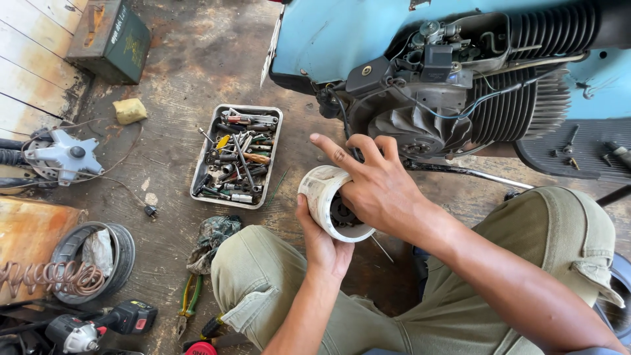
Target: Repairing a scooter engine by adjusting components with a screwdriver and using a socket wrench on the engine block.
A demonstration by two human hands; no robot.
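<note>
Here the left hand (322, 243) cups a white plastic tub (327, 197) from below, grip closed round it above the knees to steady it, while the right hand (374, 187) dips fingers inside, grip loose, tool tray (217, 125) beside on the floor.

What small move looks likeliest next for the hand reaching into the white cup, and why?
Probably the right hand draws a small part up out of the white cup. Its fingers dip inside, where dark metal pieces lie, while the left hand holds the cup tilted from below.
</note>
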